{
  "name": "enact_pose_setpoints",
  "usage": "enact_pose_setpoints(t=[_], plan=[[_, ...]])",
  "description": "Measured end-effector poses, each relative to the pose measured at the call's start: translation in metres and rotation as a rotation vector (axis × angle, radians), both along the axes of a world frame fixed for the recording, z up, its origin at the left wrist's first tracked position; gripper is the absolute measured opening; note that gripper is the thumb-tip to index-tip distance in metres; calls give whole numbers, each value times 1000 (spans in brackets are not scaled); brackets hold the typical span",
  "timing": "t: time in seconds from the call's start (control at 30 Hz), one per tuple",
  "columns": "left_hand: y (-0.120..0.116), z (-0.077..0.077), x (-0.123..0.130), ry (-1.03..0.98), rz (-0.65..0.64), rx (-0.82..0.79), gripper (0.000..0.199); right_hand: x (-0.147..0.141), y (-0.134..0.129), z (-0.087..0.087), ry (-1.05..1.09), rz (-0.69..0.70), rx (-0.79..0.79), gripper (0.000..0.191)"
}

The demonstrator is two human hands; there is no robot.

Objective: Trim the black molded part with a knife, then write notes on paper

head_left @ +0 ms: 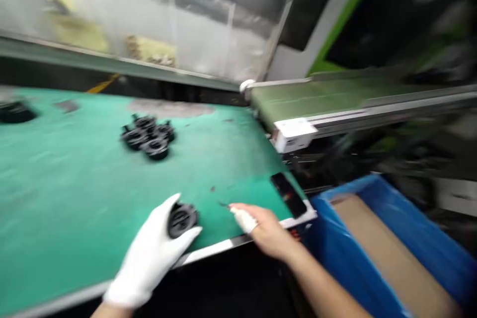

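Observation:
My left hand [152,248], in a white glove, grips a round black plastic part [182,219] between thumb and fingers, just over the front edge of the green table [89,179]. To its right my bare right hand [263,228] is closed around a small tool [224,204] with a thin dark tip pointing left. Most of that tool is hidden in the fingers, and blur hides its kind. Something white covers my right thumb area. Farther back on the table, several similar black parts [149,134] lie in a cluster.
A dark phone [288,194] lies at the table's right corner. Beyond it a green conveyor belt [316,97] with a white box [294,134] at its near end runs right. A blue-lined bin [357,238] holding cardboard stands at lower right. Another black object [17,112] sits far left.

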State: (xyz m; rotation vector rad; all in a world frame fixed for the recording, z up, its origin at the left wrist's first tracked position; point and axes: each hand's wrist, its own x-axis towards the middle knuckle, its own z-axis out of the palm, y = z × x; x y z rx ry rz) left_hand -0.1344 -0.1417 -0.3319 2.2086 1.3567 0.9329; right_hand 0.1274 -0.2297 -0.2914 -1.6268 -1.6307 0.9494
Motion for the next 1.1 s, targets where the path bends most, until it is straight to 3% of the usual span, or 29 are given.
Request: enact_pose_setpoints(t=[0.13,0.23,0.47,0.53,0.63,0.7,0.8,0.87,0.93,1.0,1.1], plan=[[-8,-21,-11,50,12,-123,86,-6,13,1,-241,203,10,36],[-11,-20,-6,27,0,-112,87,-14,12,6,-387,314,21,37],[-11,-15,-6,5,-21,-95,91,-15,29,4,-662,368,54,40],[-12,-15,-5,7,-28,-96,91,-3,43,2,-839,314,33,44],[-12,-13,-3,9,-12,-109,91,19,61,1,-1029,100,-15,45],[-7,-6,-6,34,-42,-142,94,27,64,2,-927,66,8,39],[13,12,-29,149,-284,-270,93,23,56,4,-666,167,58,35],[29,26,-55,213,-419,-324,81,16,49,3,-564,233,51,34],[40,38,-80,186,-337,-278,65,12,44,-1,-521,270,40,37],[41,43,-97,63,-118,-205,61,8,43,-5,-514,288,50,40],[22,34,-94,-118,17,-241,87,-3,45,-7,-523,333,109,41]])
